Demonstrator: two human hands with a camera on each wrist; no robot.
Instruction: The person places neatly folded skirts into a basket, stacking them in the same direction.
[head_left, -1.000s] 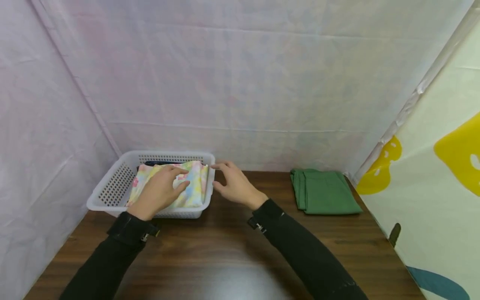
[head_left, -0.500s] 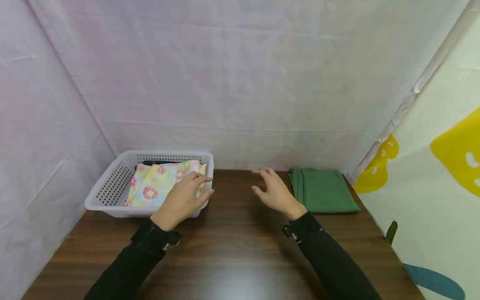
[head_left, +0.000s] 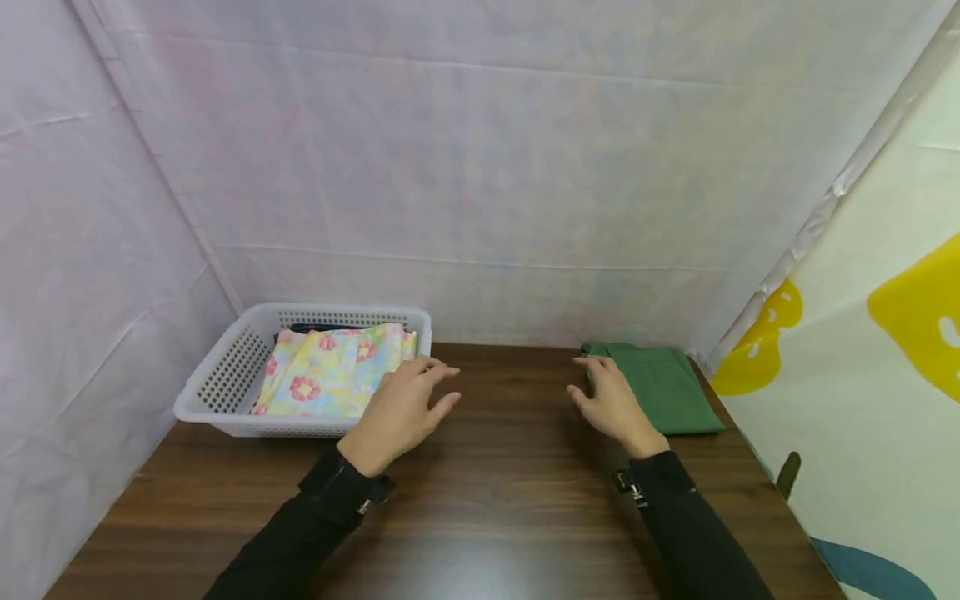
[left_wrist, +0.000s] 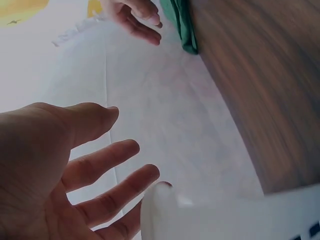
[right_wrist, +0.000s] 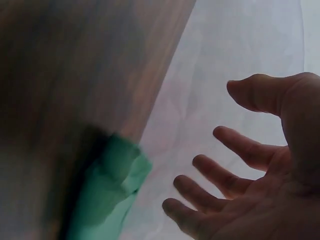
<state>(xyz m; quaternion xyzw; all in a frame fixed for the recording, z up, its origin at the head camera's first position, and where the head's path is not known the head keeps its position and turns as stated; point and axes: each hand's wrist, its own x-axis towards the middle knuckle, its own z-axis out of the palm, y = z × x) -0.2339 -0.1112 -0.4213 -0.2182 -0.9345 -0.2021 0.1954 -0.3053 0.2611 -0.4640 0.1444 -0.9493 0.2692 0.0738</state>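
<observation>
My left hand [head_left: 401, 410] hovers at the right front corner of the white plastic basket [head_left: 197, 390], fingers spread and holding nothing. Inside the basket lies a folded floral cloth [head_left: 322, 379] in yellow, pink and blue, with a dark folded item [head_left: 318, 326] partly hidden behind it. At the right, my right hand [head_left: 611, 407] is held over the left edge of a folded green cloth [head_left: 675, 387], its fingers loosely spread with nothing in them. The right wrist view shows the green cloth [right_wrist: 107, 192] below and to the side of the fingers [right_wrist: 225, 175].
A brown wooden table [head_left: 495, 500] carries the basket and the green cloth. White fabric walls [head_left: 480, 192] stand behind and to the left. On the right, a printed sheet [head_left: 885, 450] with yellow shapes runs along the table's edge.
Both hands have moved to the right: the left from over the floral cloth to the basket's right corner, the right from beside the basket to the green cloth. Basket and cloths stay put.
</observation>
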